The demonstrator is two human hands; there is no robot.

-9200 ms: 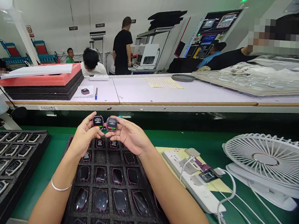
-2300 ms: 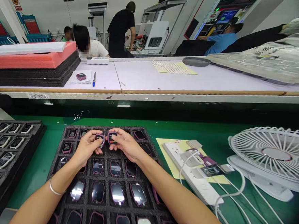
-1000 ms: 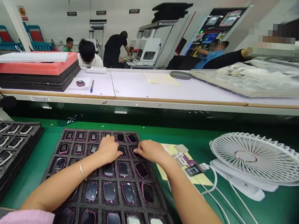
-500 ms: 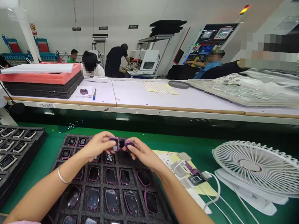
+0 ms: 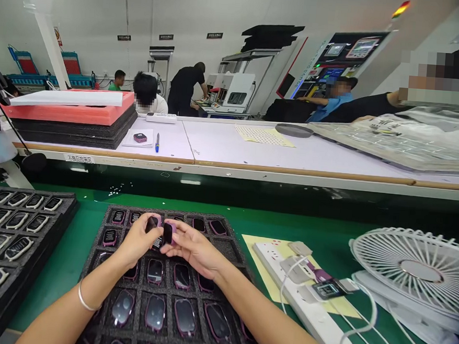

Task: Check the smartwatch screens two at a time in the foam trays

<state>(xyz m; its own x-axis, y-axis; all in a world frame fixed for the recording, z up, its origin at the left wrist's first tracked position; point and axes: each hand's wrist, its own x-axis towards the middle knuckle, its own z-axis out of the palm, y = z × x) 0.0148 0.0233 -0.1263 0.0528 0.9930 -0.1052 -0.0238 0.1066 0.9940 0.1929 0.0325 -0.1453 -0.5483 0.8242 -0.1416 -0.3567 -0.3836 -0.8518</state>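
My left hand point(image 5: 140, 242) pinches a pink-framed smartwatch body point(image 5: 153, 224) by its edges, just above the black foam tray point(image 5: 230, 250). My right hand point(image 5: 194, 251) holds a second pink-framed watch body point(image 5: 169, 233) close beside it. The two watches are tilted, and I cannot tell whether they touch. Their dark screens are unlit. Rows of similar watches point(image 5: 182, 276) sit in the tray's cut-out slots below my wrists, and my hands and forearms hide some slots.
A second foam tray of watches point(image 5: 67, 208) lies left. A white power strip point(image 5: 299, 292) on yellow paper point(image 5: 265, 258) holds a cabled watch point(image 5: 325, 290), with a white fan point(image 5: 419, 274) right. Across the green bench stands a white table point(image 5: 231, 146); co-workers sit and stand beyond it.
Half a second ago my hands held the watches further up the tray and slightly apart. Now they are closer together, and the watches face more upward. The view has also shifted.
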